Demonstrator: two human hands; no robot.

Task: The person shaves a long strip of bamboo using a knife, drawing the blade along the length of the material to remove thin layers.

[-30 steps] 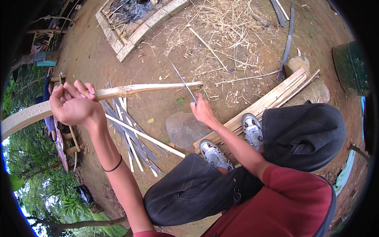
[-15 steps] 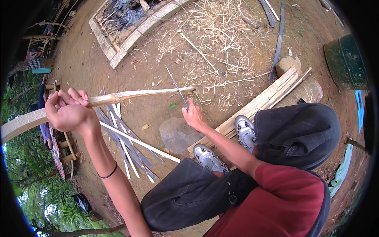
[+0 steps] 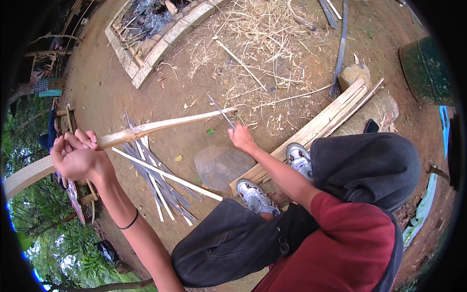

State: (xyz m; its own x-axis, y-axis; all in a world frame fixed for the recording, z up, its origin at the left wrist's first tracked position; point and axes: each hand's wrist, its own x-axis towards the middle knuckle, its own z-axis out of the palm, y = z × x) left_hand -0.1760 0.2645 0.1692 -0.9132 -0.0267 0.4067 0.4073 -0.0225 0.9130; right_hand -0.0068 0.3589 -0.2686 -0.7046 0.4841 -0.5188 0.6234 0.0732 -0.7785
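- The left hand (image 3: pixel 78 158) is raised at the left of the view, its fingers (image 3: pixel 83 139) curled tight around a long pale bamboo strip (image 3: pixel 160 125).
- The bamboo strip runs from that grip rightward over the dirt ground (image 3: pixel 112 92), thinning to a point just beside the knife; its thick end curves away past the hand toward the lower left edge.
- The right hand (image 3: pixel 242 137) sits just right of the strip's thin end, closed around the handle of a slim knife (image 3: pixel 220 110).
- The knife blade slants up and left from the hand and meets the bamboo strip near its tip.
- A flat grey stone (image 3: pixel 221 165) lies on the ground below the strip's tip, just left of the person's grey shoes (image 3: pixel 256 197).
- A loose bundle of thin split slats (image 3: pixel 155 177) lies under the strip, between the left hand and the stone.
- A stack of pale bamboo boards (image 3: pixel 321 124) lies right of the knife hand, slanting up to the right.
- Dry shavings (image 3: pixel 258 39) litter the ground above the strip.
- A stone-edged fire pit (image 3: pixel 155 46) with ash sits well above the strip, at the top left.
- A dark green drum (image 3: pixel 428 68) stands far right of the boards.
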